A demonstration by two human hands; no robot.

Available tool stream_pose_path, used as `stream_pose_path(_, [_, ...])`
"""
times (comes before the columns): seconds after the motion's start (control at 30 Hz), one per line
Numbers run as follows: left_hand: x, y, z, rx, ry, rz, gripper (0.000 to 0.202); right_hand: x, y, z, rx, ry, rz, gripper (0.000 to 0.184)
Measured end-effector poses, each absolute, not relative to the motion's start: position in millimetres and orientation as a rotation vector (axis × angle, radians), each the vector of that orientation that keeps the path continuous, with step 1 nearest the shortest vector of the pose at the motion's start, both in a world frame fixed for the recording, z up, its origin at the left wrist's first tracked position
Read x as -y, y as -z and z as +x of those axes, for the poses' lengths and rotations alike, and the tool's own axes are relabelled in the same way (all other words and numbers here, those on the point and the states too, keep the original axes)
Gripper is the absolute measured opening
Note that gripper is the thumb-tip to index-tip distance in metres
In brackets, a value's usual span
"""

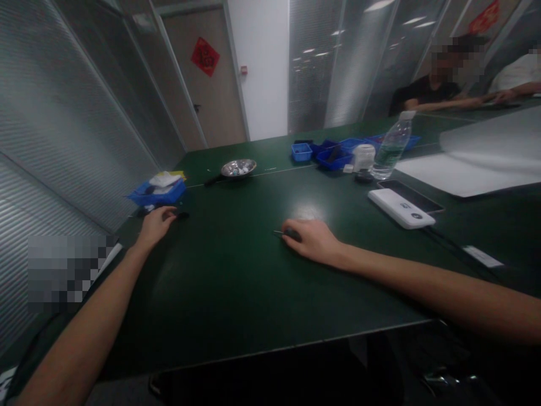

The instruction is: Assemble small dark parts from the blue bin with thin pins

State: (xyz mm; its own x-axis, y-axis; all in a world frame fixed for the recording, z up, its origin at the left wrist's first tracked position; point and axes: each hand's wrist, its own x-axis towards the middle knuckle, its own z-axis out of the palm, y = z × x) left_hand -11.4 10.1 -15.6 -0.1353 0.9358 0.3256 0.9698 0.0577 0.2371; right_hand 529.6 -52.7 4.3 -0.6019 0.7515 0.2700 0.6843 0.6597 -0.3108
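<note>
My right hand [310, 239] rests on the dark green table [236, 282], fingers curled round a small dark tool [284, 233] whose thin metal tip pokes out to the left. My left hand [157, 224] lies near the table's left edge, fingers closed over a small black object [181, 215] that I cannot make out. A blue bin [156, 193] with white items in it stands just beyond the left hand.
A metal bowl [239, 167] sits at the back middle. Several blue bins [329, 152], a white jar [364, 157] and a water bottle [391, 146] stand back right. A white power bank [400, 208], a phone [409, 195] and a white sheet [469, 163] lie right. Two other people sit far right.
</note>
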Motion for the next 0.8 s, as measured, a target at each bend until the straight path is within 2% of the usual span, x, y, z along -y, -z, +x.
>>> stream_pose_path(0.23, [-12.5, 6.4, -8.1, 2.517, 0.491, -1.839, 0.028, 52.2, -3.9, 530.7, 2.504, -0.248, -1.125, 0.023])
stream_pose_path(0.43, [-6.3, 10.9, -1.5, 2.309, 0.486, -1.887, 0.028, 51.9, -3.0, 531.2, 2.5, -0.281, -1.118, 0.025])
stream_pose_path(0.67, [-3.3, 0.3, 12.1, 2.329, 0.813, -1.871, 0.024, 53.1, -5.3, 530.4, 2.505, -0.27, -1.121, 0.024])
stream_pose_path(0.8, [-6.7, -4.5, 17.7, 2.417, 0.923, -1.841, 0.032, 53.2, -4.0, 531.4, 2.509, -0.253, -1.114, 0.024])
